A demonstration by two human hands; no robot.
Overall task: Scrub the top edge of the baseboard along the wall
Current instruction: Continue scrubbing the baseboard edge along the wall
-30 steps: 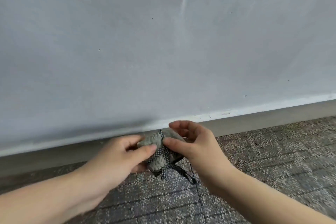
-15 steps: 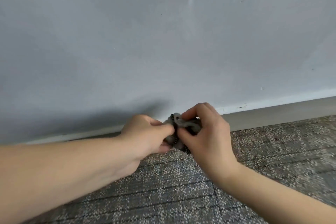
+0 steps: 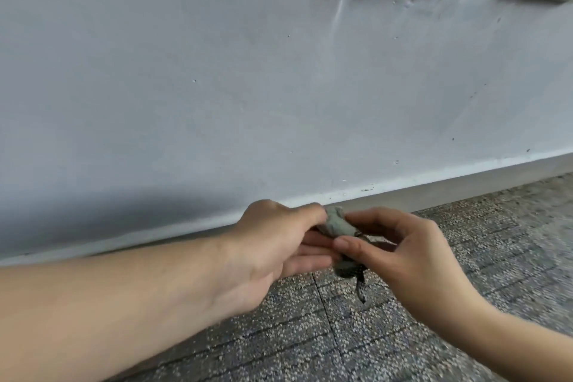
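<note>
Both hands hold a small grey scrub cloth (image 3: 338, 226) just in front of the baseboard (image 3: 434, 195), low against the wall (image 3: 217, 87); left hand (image 3: 273, 242) grips one end w/ curled fingers; right hand (image 3: 400, 245) pinches the other end btwn thumb and fingers (a dark strap dangles below). The cloth hangs bunched over the speckled floor (image 3: 310, 335), not on the top edge.

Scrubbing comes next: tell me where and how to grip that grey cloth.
Probably the cloth by its bunched grey middle, right hand coming from the floor side, leaving its upper fold facing the baseboard. The thin dark strap dangling below gives no firm hold.
</note>
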